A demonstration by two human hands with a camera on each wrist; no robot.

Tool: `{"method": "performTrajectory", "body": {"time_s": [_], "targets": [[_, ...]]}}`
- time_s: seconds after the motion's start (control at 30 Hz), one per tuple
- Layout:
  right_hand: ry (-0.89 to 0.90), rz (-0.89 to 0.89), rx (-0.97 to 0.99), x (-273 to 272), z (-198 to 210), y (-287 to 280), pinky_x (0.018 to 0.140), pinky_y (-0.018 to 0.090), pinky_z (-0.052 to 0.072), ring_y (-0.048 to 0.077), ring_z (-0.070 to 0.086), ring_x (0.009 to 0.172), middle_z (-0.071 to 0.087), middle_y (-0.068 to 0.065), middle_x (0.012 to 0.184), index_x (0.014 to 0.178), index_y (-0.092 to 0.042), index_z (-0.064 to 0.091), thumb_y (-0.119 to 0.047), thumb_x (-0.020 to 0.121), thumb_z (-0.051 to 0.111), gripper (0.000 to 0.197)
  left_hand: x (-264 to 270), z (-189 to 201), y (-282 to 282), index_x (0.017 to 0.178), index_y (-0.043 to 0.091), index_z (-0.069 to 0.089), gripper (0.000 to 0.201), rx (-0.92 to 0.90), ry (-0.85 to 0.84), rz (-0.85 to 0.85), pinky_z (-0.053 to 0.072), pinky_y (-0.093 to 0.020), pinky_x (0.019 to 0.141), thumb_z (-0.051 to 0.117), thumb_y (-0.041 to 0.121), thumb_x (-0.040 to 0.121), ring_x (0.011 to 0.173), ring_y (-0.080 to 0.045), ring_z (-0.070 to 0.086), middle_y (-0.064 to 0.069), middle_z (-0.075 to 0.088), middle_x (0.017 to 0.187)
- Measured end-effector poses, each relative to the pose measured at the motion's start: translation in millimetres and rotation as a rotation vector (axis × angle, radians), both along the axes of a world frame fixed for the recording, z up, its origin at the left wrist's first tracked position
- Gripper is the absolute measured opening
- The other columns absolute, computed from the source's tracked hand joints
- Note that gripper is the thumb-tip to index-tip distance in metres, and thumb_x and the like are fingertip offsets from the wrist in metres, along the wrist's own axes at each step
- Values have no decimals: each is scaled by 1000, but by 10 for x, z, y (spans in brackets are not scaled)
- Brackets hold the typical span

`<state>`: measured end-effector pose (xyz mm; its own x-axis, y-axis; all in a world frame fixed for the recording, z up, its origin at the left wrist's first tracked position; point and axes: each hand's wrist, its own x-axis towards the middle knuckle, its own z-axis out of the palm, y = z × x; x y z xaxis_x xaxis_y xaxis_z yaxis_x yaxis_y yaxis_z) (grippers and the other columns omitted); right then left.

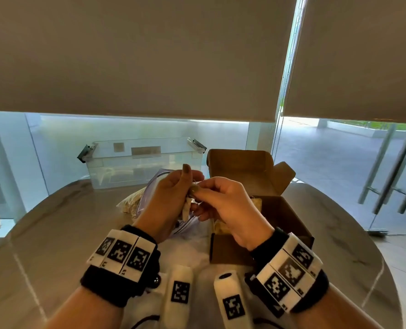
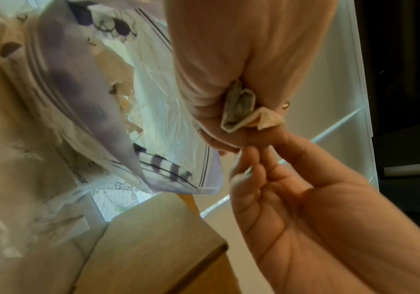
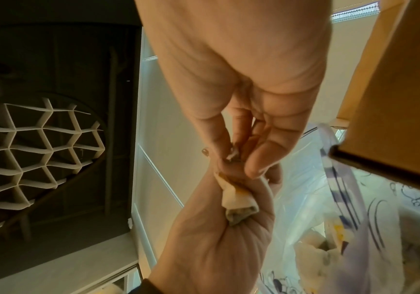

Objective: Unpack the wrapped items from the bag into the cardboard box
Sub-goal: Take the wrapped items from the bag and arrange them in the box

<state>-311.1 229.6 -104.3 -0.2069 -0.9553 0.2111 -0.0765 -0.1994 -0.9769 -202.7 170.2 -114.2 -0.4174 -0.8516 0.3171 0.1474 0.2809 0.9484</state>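
Observation:
My left hand (image 1: 171, 193) grips a small beige paper-wrapped item (image 1: 186, 211) in its fist above the table. The item's lower end pokes out below the palm (image 2: 239, 107). My right hand (image 1: 225, 203) meets it from the right, and its thumb and fingertips (image 3: 231, 155) pinch the item's upper end. Under and behind both hands lies the clear, purple-printed zip bag (image 1: 159, 179), open, with more wrapped pieces inside (image 2: 118, 83). The open cardboard box (image 1: 285, 214) stands to the right with its lid up. Pale wrapped items lie inside it (image 1: 221, 226).
A clear plastic bin (image 1: 145, 160) with grey latches stands behind the bag. Crumpled honeycomb packing paper (image 1: 130, 203) lies left of the bag. The round grey table (image 1: 54, 233) ends close to a glass wall at the back.

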Motion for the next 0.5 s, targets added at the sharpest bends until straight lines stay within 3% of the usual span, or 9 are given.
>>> {"method": "performTrajectory", "body": {"time_s": [0.1, 0.17, 0.3, 0.4, 0.5], "targets": [[-129, -42, -20, -53, 15, -11, 52, 22, 55, 17, 63, 56, 68, 10, 77, 94, -5, 65, -10, 87, 62, 9, 13, 11, -41, 95, 12, 66, 47, 28, 39, 7, 58, -35, 69, 35, 48, 91, 79, -22, 69, -11, 72, 88], [-214, -46, -36, -105, 16, -11, 52, 23, 54, 19, 63, 57, 69, 13, 80, 94, -4, 65, -8, 88, 60, 9, 24, 17, -66, 92, 13, 64, 42, 59, 73, 63, 50, -23, 55, 34, 41, 97, 60, -9, 64, -4, 70, 80], [-440, -30, -85, -189, 25, -13, 52, 24, 54, 20, 64, 58, 68, 15, 78, 95, 0, 65, -5, 90, 55, 12, 52, 24, -84, 94, 13, 59, 35, 126, 122, 113, 41, -25, 50, 36, 39, 98, 49, -11, 54, -4, 71, 86], [-553, -52, -119, -240, 46, -23, 52, 24, 54, 21, 64, 59, 66, 16, 75, 100, 0, 63, -2, 91, 51, 15, 67, 41, -74, 97, 13, 60, 36, 115, 72, 76, 32, -18, 38, 38, 41, 97, 45, -10, 42, -1, 72, 75], [-590, -75, -119, -266, 52, -27, 52, 25, 54, 22, 65, 59, 65, 16, 76, 108, -5, 61, 0, 93, 48, 21, 53, 59, -55, 93, 14, 64, 33, 79, 22, 73, 27, -17, 36, 44, 41, 95, 43, -9, 36, -1, 66, 66]]}}
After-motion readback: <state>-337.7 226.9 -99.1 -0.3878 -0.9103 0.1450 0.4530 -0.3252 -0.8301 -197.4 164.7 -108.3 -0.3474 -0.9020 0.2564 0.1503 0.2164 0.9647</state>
